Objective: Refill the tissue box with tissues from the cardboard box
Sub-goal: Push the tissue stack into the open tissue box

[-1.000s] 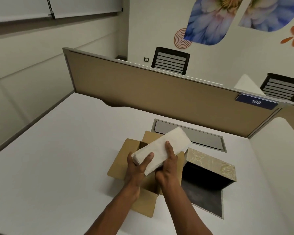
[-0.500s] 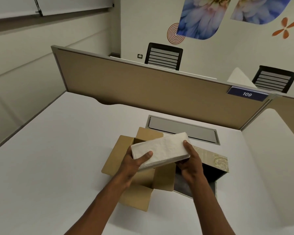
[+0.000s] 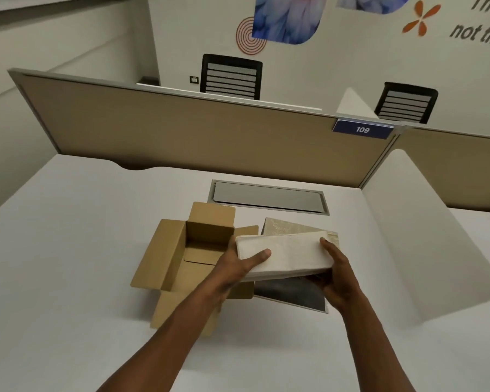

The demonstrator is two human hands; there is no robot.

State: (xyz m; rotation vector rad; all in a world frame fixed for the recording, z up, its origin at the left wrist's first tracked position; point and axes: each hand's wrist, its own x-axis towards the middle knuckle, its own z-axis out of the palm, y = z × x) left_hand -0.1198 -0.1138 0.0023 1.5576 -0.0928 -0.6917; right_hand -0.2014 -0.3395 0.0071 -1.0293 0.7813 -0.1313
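Both hands (image 3: 286,271) hold tissues (image 3: 287,254) over tissue box (image 3: 283,227).

A plain white tissue stack (image 3: 287,257) was seen above a beige tissue box (image 3: 292,229) patterned with pale leaves. The cardboard box (image 3: 178,250) was plain brown, the desk (image 3: 82,250) white, the partition (image 3: 195,137) tan.

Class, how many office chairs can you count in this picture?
2. One chair stands behind the partition near the middle; the other chair is further right. Only their backs show; others may be hidden.
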